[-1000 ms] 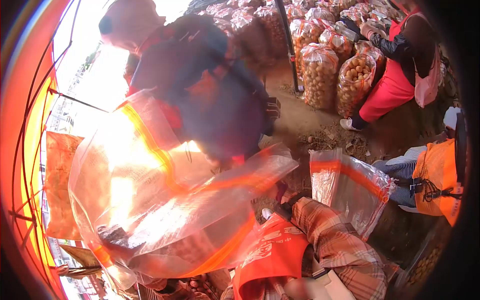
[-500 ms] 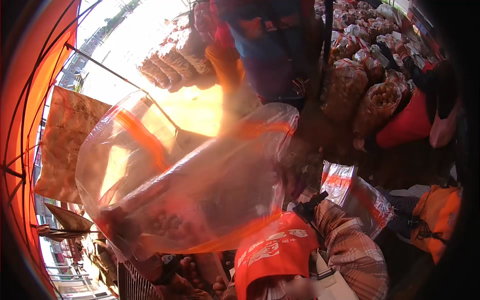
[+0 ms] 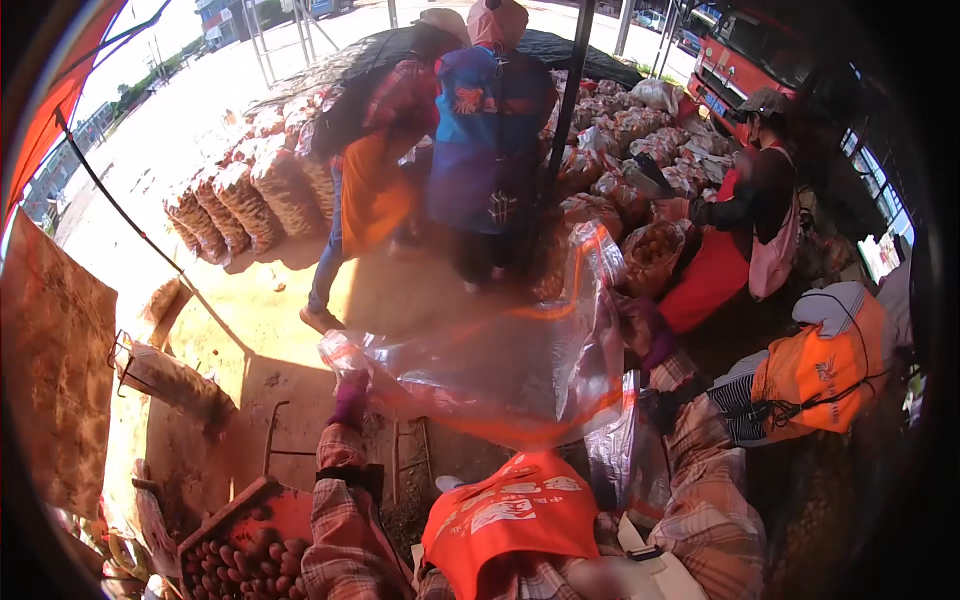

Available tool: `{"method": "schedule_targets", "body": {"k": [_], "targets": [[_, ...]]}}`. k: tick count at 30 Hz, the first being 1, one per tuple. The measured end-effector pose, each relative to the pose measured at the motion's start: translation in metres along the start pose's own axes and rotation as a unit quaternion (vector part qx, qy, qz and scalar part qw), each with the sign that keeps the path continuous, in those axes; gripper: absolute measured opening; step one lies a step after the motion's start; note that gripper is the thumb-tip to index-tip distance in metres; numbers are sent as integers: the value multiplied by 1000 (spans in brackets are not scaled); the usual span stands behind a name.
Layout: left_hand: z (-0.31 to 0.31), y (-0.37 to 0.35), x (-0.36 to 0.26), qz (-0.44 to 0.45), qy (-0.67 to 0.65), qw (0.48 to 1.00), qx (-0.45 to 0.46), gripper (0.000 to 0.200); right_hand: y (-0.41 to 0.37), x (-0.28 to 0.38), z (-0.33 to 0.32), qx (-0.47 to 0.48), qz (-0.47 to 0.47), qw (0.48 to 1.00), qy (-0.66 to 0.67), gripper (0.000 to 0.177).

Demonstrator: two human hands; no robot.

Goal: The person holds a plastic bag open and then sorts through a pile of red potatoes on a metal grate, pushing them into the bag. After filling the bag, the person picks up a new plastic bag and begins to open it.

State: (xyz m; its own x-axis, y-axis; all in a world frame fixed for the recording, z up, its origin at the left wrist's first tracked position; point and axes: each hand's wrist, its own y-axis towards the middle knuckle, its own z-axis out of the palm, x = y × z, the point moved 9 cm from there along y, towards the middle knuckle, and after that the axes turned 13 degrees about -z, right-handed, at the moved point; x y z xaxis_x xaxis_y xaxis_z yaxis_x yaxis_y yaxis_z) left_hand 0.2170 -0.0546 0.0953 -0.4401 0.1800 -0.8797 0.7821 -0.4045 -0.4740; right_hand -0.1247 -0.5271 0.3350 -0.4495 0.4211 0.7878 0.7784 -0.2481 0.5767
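A large clear plastic bag with orange stripes hangs spread out in front of my chest. My left hand, purple at the wrist, is closed on its left edge. At the right, my right hand grips the bag's other edge; its fingers are partly hidden and dim. The bag sags between both hands and looks flat, with nothing visible inside. Below my right forearm lies more folded striped plastic.
A red-sided bin of round, potato-like produce stands at lower left. Metal frames rise beside it. Filled sacks are stacked ahead. Several people stand or bend nearby, including one in an orange vest at right. A dark pole rises ahead.
The bag was raised close before the camera, covering much of the view. It has come down and away, stretched between my hands. The view has tilted up, showing more sacks and people.
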Motion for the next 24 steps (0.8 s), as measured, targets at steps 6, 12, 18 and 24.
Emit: {"method": "schedule_targets", "body": {"k": [6, 12, 18, 24], "targets": [[24, -11, -31, 189, 483, 806, -284, 55, 60, -34, 49, -111, 167, 975, 94, 26], [124, -102, -159, 132, -32, 982, 130, 34, 147, 24, 250, 118, 28, 981, -152, 33], [62, -40, -131, 118, -163, 980, -4, 29, 178, -10, 404, 385, 103, 916, -43, 31], [-58, 24, -13, 32, -263, 949, -171, 21, 212, -156, 482, 397, 285, 866, 104, 34]]}}
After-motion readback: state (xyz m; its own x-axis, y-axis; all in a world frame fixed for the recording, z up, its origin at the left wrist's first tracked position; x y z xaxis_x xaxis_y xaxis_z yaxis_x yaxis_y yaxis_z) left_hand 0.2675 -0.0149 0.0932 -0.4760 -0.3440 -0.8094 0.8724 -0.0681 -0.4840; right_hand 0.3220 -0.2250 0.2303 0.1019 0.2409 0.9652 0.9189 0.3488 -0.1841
